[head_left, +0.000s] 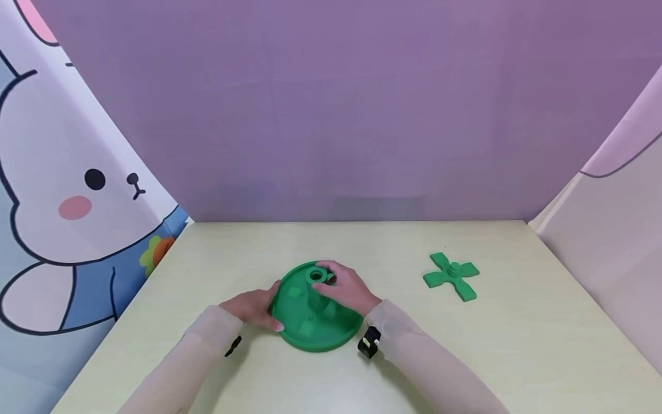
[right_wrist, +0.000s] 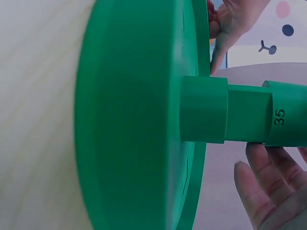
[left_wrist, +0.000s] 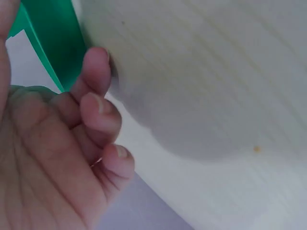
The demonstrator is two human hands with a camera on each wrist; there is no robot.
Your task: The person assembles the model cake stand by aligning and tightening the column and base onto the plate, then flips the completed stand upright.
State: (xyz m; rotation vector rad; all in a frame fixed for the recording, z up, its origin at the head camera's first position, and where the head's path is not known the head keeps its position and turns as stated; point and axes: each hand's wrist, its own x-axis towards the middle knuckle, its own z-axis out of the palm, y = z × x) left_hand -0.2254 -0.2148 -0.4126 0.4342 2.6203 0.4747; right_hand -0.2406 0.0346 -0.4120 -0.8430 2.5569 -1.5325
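Observation:
A round green disc (head_left: pixel 319 344) with a raised rim lies on the table, a stepped green post (right_wrist: pixel 204 110) standing up from its middle. On top of the post is a green collar (right_wrist: pixel 288 115) marked 35, its round hole visible from above in the head view. My right hand (head_left: pixel 347 284) grips this collar, thumb on the near side and fingers on the far side. At the disc's left edge, my left hand (head_left: pixel 252 307) holds the rim between a spread thumb and fingers. The lower fingers (left_wrist: pixel 98 112) of that hand curl loosely beside the disc's side wall.
To the right on the pale table (head_left: pixel 517 345) lies a flat green cross-shaped piece (head_left: pixel 454 271) with four arms and a round knob at its centre. A purple cloth (head_left: pixel 362 115) closes off the back. Cartoon-printed cloth (head_left: pixel 103 230) hangs along the left.

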